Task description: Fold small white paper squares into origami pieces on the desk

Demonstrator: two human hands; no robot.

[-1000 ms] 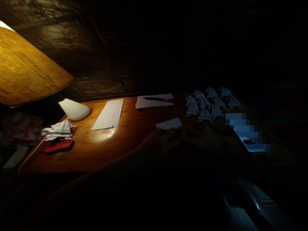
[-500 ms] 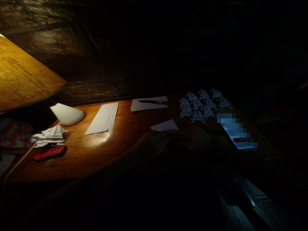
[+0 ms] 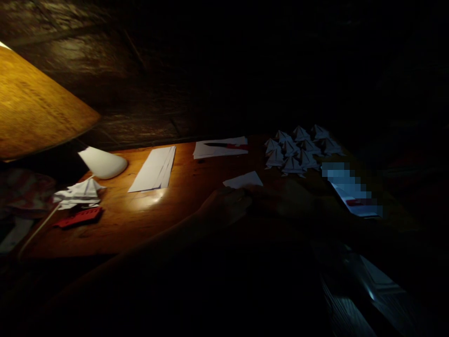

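Note:
A small piece of white folded paper lies on the wooden table, its near edge covered by my fingers. My left hand is closed at its near left side, fingers curled and pressed on it. My right hand comes in from the right, and its fingers meet the left ones at the near edge. Deep shadow blurs the right fingers, but they appear closed on the same paper. The rest of the paper under both hands is hidden.
Several folded paper figures stand at the back right, beside a lit phone-like screen. A knife rests on paper sheets. Paper strips, a lamp, a crumpled-looking folded paper and a red object are left.
The whole view has shifted slightly, with the table's things a little further right and up. Both hands stay at the paper, their hold much the same.

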